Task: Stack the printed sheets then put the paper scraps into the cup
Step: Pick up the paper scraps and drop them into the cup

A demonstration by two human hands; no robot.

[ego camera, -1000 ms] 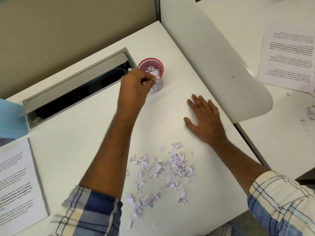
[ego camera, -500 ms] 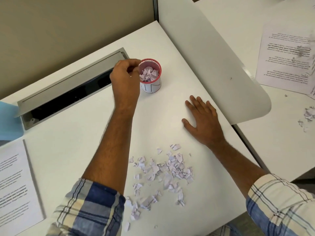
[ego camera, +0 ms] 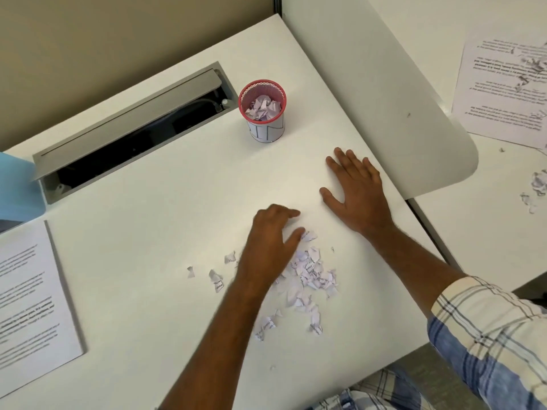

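The left hand (ego camera: 270, 241) is over the far edge of the heap of paper scraps (ego camera: 307, 276) on the white bench (ego camera: 148, 232), its fingers (ego camera: 288, 214) loosely curved and apart; I cannot tell if they pinch any piece. The right hand (ego camera: 356, 193) lies flat beside it, fingers spread. The red mesh cup (ego camera: 262, 109), well apart from the heap, already holds some scraps. The printed sheets (ego camera: 29, 306) lie at the left edge. The scraps look very light, thin and soft, so I think it is better to rake several together and pinch them as a small bunch, because single pieces may slip or fly away.
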